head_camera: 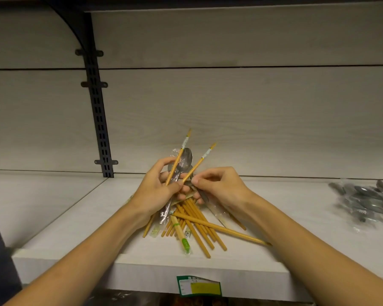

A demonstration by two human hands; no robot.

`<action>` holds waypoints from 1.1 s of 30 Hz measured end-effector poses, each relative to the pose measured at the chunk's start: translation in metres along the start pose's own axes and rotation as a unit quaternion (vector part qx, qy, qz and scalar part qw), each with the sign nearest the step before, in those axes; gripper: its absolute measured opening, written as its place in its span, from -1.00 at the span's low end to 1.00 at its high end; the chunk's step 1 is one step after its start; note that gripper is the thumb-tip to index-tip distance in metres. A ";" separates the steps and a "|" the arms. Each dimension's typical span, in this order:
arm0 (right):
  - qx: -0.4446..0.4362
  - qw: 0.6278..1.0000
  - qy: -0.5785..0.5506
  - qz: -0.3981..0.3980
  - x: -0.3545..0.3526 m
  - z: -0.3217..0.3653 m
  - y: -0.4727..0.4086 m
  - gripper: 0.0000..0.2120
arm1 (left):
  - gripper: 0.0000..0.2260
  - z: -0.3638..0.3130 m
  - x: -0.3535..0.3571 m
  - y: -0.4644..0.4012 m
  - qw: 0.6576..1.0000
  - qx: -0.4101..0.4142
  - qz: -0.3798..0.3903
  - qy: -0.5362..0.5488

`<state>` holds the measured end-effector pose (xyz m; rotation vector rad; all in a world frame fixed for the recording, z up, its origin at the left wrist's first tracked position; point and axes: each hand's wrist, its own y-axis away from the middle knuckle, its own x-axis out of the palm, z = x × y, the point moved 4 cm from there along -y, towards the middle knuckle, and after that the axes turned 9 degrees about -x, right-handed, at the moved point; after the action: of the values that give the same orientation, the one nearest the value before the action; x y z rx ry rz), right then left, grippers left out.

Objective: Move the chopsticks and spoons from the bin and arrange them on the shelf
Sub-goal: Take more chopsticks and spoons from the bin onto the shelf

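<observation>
Midway, I judge: spoons [367, 198] piled at three o'clock on the shelf [75, 217]; chopsticks [195, 224] lie jumbled, unsorted; left hand [157, 191] grips a mixed bundle [181, 164]; right hand [219, 186] pinches into it.

Dim, warm light – soft shadows under the forearms; wide-angle bending at the edges, slight blur at right.

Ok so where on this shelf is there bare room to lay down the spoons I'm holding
Two bare patches on the shelf: the wide stretch between the chopstick pile and the wrapped spoons at far right, and the strip left of the pile, toward the black bracket. The middle is crowded: both hands, left hand and right hand, work above the pile.
</observation>
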<state>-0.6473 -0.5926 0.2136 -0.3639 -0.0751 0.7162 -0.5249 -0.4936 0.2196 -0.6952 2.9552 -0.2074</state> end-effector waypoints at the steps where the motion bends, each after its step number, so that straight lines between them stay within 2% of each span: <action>1: 0.005 1.000 -0.001 -0.013 -0.001 -0.002 -0.001 -0.92 | -0.60 0.000 -0.001 -0.001 1.000 0.007 -0.001 -0.009; 8: 0.037 0.984 -0.031 -0.171 -0.023 -0.002 -0.003 -0.88 | -0.61 0.004 -0.008 -0.005 0.997 0.029 -0.051 -0.042; 12: 0.031 0.963 0.046 -0.265 -0.046 -0.004 -0.006 -0.84 | -0.62 0.008 -0.014 -0.009 0.991 0.014 -0.099 -0.094; 14: 0.030 0.951 0.050 -0.302 -0.056 -0.006 -0.005 -0.82 | -0.62 0.006 -0.017 -0.009 0.983 0.014 -0.128 -0.131; 20: 0.013 0.939 0.067 -0.337 -0.060 0.006 0.003 -0.83 | -0.66 -0.002 -0.024 -0.011 0.957 0.052 -0.194 -0.212; 23: 0.010 0.937 0.047 -0.347 -0.063 0.012 0.006 -0.80 | -0.63 -0.005 -0.029 -0.020 0.951 0.081 -0.214 -0.210; 29: 0.037 0.944 0.024 -0.326 -0.087 0.019 0.019 -0.69 | -0.65 -0.030 -0.021 -0.022 0.943 0.157 -0.204 -0.211; 33: 0.041 0.943 0.051 -0.326 -0.122 0.026 0.032 -0.67 | -0.66 -0.051 0.011 -0.020 0.943 0.182 -0.183 -0.211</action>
<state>-0.7645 -0.6423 0.2332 -0.2724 -0.0618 0.0419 -0.5319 -0.5109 0.2724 -1.0679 2.2779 -0.5405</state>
